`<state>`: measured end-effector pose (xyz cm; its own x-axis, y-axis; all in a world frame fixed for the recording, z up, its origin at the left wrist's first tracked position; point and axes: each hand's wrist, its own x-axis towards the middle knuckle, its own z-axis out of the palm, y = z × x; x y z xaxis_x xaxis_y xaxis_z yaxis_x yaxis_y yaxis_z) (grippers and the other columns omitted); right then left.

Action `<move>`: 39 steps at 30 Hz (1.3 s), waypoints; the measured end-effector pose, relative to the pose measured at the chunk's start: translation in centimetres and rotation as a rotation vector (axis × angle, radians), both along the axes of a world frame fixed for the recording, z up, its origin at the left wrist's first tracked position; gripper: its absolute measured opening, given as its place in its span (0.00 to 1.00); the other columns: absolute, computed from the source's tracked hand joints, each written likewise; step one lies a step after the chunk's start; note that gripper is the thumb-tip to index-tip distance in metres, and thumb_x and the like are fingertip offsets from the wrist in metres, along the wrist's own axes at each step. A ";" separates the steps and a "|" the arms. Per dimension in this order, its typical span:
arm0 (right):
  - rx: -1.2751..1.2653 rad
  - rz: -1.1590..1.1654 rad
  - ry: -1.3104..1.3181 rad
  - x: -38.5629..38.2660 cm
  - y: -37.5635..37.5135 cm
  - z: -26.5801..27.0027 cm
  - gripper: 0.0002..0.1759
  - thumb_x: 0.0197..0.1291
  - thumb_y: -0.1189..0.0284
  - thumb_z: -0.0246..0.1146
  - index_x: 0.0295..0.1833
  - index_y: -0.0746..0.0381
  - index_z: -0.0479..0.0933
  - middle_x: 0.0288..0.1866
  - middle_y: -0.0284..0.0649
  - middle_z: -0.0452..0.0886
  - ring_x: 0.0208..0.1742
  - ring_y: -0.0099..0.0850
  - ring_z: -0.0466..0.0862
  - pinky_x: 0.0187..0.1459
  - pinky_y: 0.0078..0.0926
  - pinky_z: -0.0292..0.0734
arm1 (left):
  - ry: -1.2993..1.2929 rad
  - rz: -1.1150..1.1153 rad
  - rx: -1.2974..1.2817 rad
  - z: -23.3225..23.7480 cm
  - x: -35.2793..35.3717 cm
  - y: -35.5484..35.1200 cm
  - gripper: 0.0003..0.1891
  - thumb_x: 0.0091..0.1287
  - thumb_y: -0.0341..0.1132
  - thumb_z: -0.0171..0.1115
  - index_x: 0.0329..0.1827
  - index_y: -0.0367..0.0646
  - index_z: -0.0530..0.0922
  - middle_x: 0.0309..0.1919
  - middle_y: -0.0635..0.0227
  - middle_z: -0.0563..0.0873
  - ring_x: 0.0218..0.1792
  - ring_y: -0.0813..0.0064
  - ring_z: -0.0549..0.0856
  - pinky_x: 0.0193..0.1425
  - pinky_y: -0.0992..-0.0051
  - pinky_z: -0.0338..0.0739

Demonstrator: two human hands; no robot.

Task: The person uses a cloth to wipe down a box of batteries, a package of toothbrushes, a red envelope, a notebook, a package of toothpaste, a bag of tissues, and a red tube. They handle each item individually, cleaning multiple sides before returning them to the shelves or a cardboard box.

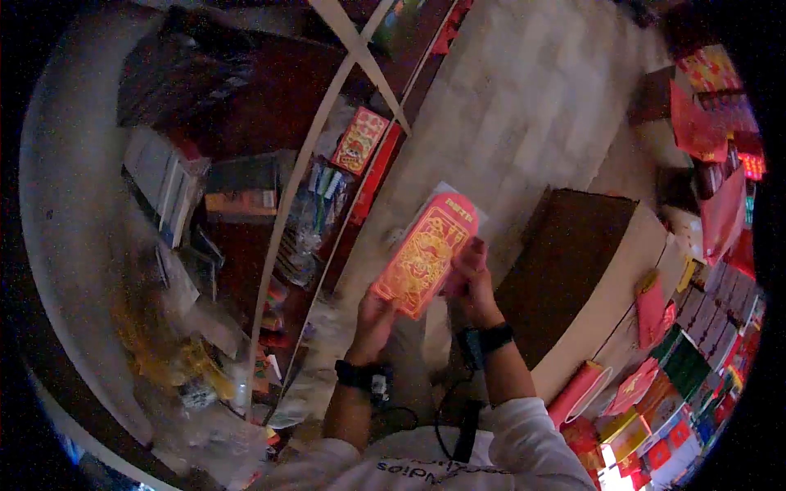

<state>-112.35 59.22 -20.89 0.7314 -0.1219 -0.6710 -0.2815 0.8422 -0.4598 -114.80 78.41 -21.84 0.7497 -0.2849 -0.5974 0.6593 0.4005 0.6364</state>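
A red packet (426, 254) with a gold printed design is held up in the middle of the view, tilted to the right, with a clear sleeve edge showing at its top. My left hand (377, 323) grips its lower left corner. Around its right edge my right hand (468, 274) is closed, fingers bent against the packet. Both wrists wear dark bands.
An open cardboard box (602, 303) stands to the right. Beyond it lie many red packets and a red roll (578, 391). At left, a shelf with a pale frame (282, 221) holds a patterned red packet (360, 141), plastic bags and boxes. Pale floor (524, 98) lies ahead.
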 end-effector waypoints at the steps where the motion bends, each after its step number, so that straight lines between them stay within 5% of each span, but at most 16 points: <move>1: -0.014 -0.008 0.004 0.0 0.7 -0.3 0.24 0.49 0.80 0.53 0.53 0.56 0.57 0.49 0.35 0.66 0.51 0.30 0.67 0.51 0.29 0.64 | -0.039 -0.028 -0.028 -0.9 0.5 0.5 0.26 0.54 0.30 0.58 0.56 0.39 0.60 0.54 0.65 0.65 0.54 0.71 0.67 0.55 0.71 0.65; 2: -0.033 -0.016 0.010 -0.1 1.2 -0.8 0.23 0.51 0.77 0.53 0.53 0.55 0.56 0.48 0.35 0.66 0.51 0.30 0.67 0.49 0.29 0.66 | -0.031 -0.043 -0.038 -1.5 0.3 1.1 0.26 0.54 0.30 0.58 0.56 0.39 0.60 0.54 0.65 0.65 0.54 0.71 0.67 0.55 0.71 0.65; 5: -0.053 -0.053 0.116 -1.1 2.7 -2.5 0.30 0.53 0.79 0.51 0.61 0.58 0.50 0.55 0.35 0.62 0.54 0.29 0.65 0.54 0.30 0.61 | -0.043 -0.071 0.227 4.7 3.4 0.8 0.36 0.50 0.52 0.60 0.54 0.34 0.60 0.49 0.65 0.70 0.48 0.74 0.72 0.49 0.75 0.69; 12: 0.095 -0.192 0.099 -2.9 4.0 -0.5 0.27 0.54 0.70 0.49 0.60 0.58 0.52 0.53 0.38 0.66 0.49 0.34 0.70 0.44 0.31 0.70 | -0.157 -0.287 0.378 5.7 4.9 1.6 0.26 0.56 0.42 0.57 0.53 0.35 0.62 0.46 0.65 0.73 0.46 0.77 0.73 0.46 0.77 0.69; 14: 0.339 -0.194 -0.066 -2.5 3.1 -0.9 0.24 0.54 0.67 0.47 0.57 0.59 0.56 0.47 0.38 0.69 0.44 0.34 0.73 0.41 0.30 0.71 | -0.219 -0.434 0.757 4.8 6.5 2.0 0.21 0.59 0.36 0.53 0.53 0.35 0.63 0.45 0.64 0.74 0.46 0.78 0.73 0.45 0.77 0.69; 15: 0.332 -0.238 -0.067 -3.6 3.1 -1.9 0.24 0.54 0.67 0.47 0.57 0.59 0.56 0.47 0.38 0.69 0.44 0.34 0.73 0.41 0.30 0.71 | -0.420 -0.477 0.711 2.6 6.3 3.5 0.18 0.60 0.33 0.50 0.52 0.37 0.64 0.44 0.63 0.75 0.45 0.77 0.73 0.46 0.76 0.68; 17: 0.374 -0.014 0.140 -6.3 3.4 -5.3 0.24 0.52 0.68 0.51 0.56 0.61 0.58 0.46 0.39 0.69 0.44 0.33 0.72 0.42 0.30 0.71 | -0.425 -0.562 0.765 4.8 7.0 1.3 0.17 0.60 0.32 0.49 0.52 0.36 0.65 0.44 0.63 0.75 0.45 0.78 0.73 0.46 0.76 0.68; 19: 0.250 -0.109 0.114 -6.7 3.8 -5.6 0.23 0.51 0.73 0.51 0.55 0.61 0.59 0.47 0.38 0.69 0.45 0.31 0.72 0.42 0.29 0.71 | -0.476 -0.680 0.843 4.5 7.1 0.6 0.18 0.60 0.33 0.51 0.52 0.34 0.64 0.45 0.62 0.74 0.45 0.76 0.73 0.48 0.75 0.67; 22: 0.249 -0.320 0.025 -4.6 5.0 -3.7 0.25 0.49 0.81 0.53 0.55 0.62 0.59 0.46 0.36 0.69 0.44 0.27 0.72 0.42 0.26 0.70 | -0.422 -0.639 0.568 4.7 9.4 1.5 0.18 0.59 0.32 0.52 0.51 0.32 0.65 0.45 0.63 0.74 0.45 0.75 0.74 0.48 0.76 0.67; 24: -0.046 -0.123 0.180 -5.7 4.6 -3.4 0.26 0.49 0.80 0.55 0.55 0.63 0.58 0.47 0.37 0.69 0.46 0.27 0.71 0.43 0.24 0.69 | -0.410 -0.732 0.650 5.6 10.0 0.3 0.19 0.58 0.33 0.54 0.50 0.32 0.65 0.43 0.64 0.75 0.44 0.75 0.74 0.48 0.77 0.67; 28: -0.127 -0.317 0.381 -7.5 4.0 -0.4 0.25 0.48 0.81 0.55 0.54 0.64 0.59 0.48 0.38 0.69 0.46 0.27 0.71 0.45 0.23 0.68 | -0.322 -0.810 0.492 5.5 11.0 -2.4 0.22 0.55 0.32 0.57 0.50 0.32 0.64 0.42 0.66 0.75 0.42 0.76 0.74 0.47 0.78 0.68; 30: -0.159 -0.625 0.293 -10.0 3.9 -0.2 0.23 0.48 0.80 0.56 0.53 0.65 0.61 0.47 0.39 0.70 0.45 0.27 0.72 0.45 0.23 0.68 | -0.234 -0.763 0.274 5.6 10.3 -5.1 0.20 0.55 0.30 0.57 0.50 0.34 0.65 0.43 0.65 0.75 0.43 0.76 0.74 0.46 0.77 0.69; 31: -0.225 -0.725 0.279 -10.9 4.3 0.6 0.23 0.46 0.79 0.58 0.51 0.66 0.63 0.44 0.38 0.72 0.42 0.28 0.73 0.43 0.24 0.69 | -0.052 -0.706 0.191 7.0 10.2 -6.6 0.24 0.51 0.27 0.59 0.52 0.37 0.63 0.47 0.65 0.72 0.48 0.72 0.71 0.53 0.72 0.65; 34: -0.478 -0.654 0.563 -16.5 2.5 0.3 0.25 0.44 0.78 0.58 0.52 0.67 0.63 0.43 0.37 0.72 0.42 0.28 0.72 0.43 0.23 0.68 | 0.007 -0.764 0.079 5.8 8.0 -12.3 0.23 0.52 0.29 0.59 0.51 0.39 0.64 0.44 0.68 0.73 0.46 0.73 0.73 0.50 0.71 0.67; 39: -0.839 -0.702 0.796 -22.6 -2.8 7.3 0.28 0.40 0.81 0.58 0.53 0.66 0.63 0.49 0.44 0.68 0.50 0.31 0.68 0.49 0.25 0.63 | 0.008 -0.977 0.110 6.3 4.2 -21.5 0.21 0.53 0.28 0.57 0.51 0.43 0.65 0.44 0.70 0.74 0.44 0.75 0.74 0.45 0.73 0.70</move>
<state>-135.00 56.43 -13.54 -0.2030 -0.8849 -0.4192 -0.3399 0.4652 -0.8173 -110.58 56.94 -15.50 0.2098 -0.7199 -0.6616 0.6732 -0.3844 0.6318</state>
